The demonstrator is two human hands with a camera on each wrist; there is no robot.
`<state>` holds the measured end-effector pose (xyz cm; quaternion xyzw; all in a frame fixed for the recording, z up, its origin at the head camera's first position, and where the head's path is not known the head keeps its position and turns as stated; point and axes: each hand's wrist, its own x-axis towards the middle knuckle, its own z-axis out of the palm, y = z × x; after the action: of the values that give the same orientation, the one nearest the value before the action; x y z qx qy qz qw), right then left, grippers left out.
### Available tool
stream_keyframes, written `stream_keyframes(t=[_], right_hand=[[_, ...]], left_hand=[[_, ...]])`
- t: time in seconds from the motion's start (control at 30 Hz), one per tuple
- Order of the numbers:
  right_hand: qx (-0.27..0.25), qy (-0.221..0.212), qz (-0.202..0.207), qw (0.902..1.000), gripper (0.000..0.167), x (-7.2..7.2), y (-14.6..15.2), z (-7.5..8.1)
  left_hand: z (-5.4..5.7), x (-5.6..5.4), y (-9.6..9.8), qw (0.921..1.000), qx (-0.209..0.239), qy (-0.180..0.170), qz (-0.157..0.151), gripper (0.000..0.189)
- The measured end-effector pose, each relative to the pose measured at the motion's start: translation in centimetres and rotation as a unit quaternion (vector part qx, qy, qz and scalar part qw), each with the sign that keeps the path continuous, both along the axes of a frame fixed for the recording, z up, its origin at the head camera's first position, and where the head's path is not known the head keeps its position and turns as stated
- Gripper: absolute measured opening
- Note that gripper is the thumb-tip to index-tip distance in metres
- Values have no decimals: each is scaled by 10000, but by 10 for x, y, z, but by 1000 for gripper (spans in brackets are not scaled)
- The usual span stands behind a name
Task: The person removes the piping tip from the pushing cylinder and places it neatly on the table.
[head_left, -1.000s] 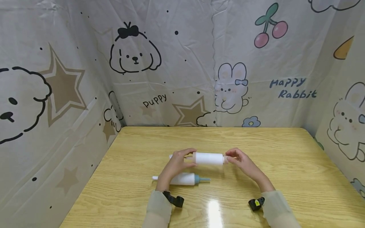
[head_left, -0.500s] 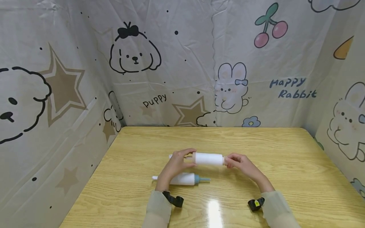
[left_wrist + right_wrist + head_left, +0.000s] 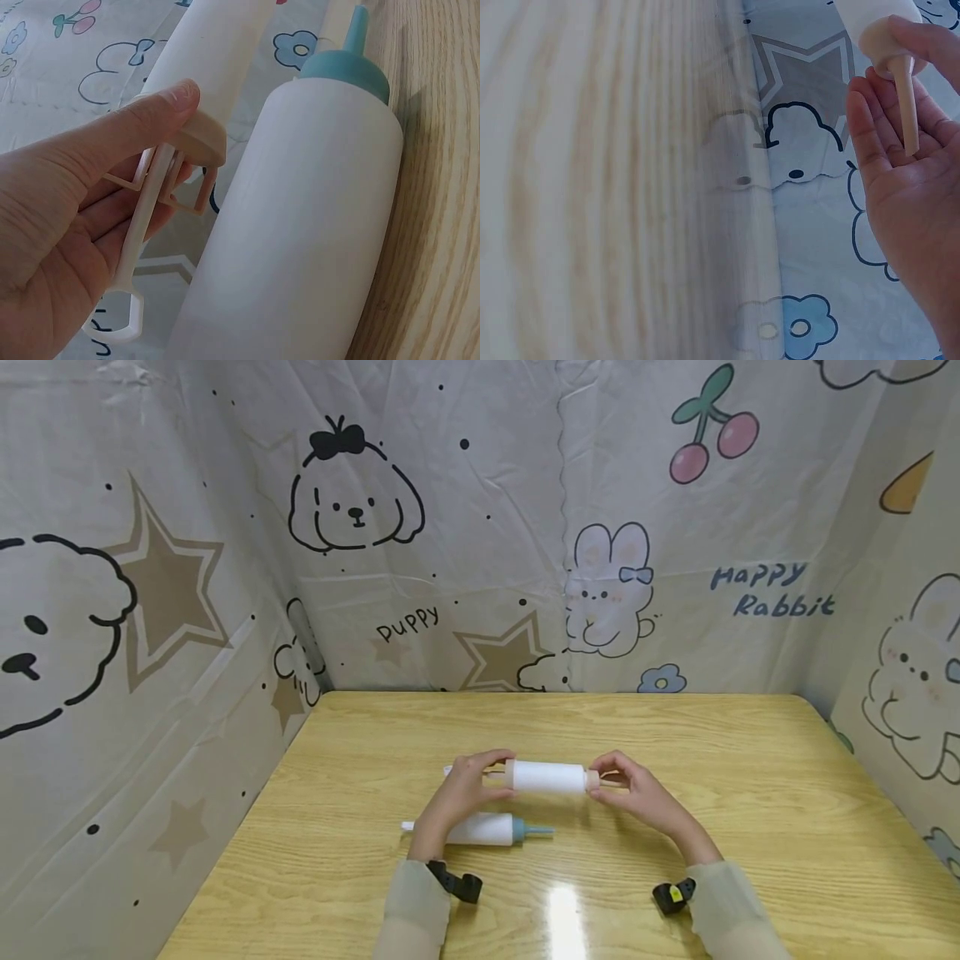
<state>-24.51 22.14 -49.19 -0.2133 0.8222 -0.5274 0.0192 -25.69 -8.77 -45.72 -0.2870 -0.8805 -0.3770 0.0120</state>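
Observation:
A white icing syringe with beige ends lies level between my hands, over the middle of the table. My left hand grips its beige rear collar, thumb on top. Behind that collar the thin white plunger runs back to a ring handle. At the opposite end, thumb and fingers of my right hand pinch the beige cap. A long beige nozzle points back over the right palm. Nearer me lies a second white syringe with a blue-green cap and nozzle, partly hidden by my left wrist.
The wood-grain table extends around both hands. Patterned cloth hangs along its back and sides. Black cameras are strapped to the left wrist and the right wrist.
My right fingers closed in on the cap half a second ago and now stand more spread around it, baring the cap and nozzle. My left hand and the syringe have barely moved.

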Motion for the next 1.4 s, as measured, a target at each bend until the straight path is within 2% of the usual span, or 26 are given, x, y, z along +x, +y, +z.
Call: stream_keyframes(t=[0.33,0.57,0.87,1.1,1.4], right_hand=[[-47,163,-118,9998,29,0,5,1],[-133,81,-197,9997,30,3,11,2],[-181,80,-141,9997,29,4,14,2],[-155,38,-80,9998,29,3,13,0],[-135,6,-76,9999,28,3,11,0]], left_hand=[[0,-3,1,9999,23,-114,98,54],[-2,-9,0,9992,-227,-271,176,53],[-9,-12,4,9959,-488,-727,235,53],[-17,-15,3,9941,-537,-895,291,53],[-20,-17,2,9910,-534,-1180,336,55]])
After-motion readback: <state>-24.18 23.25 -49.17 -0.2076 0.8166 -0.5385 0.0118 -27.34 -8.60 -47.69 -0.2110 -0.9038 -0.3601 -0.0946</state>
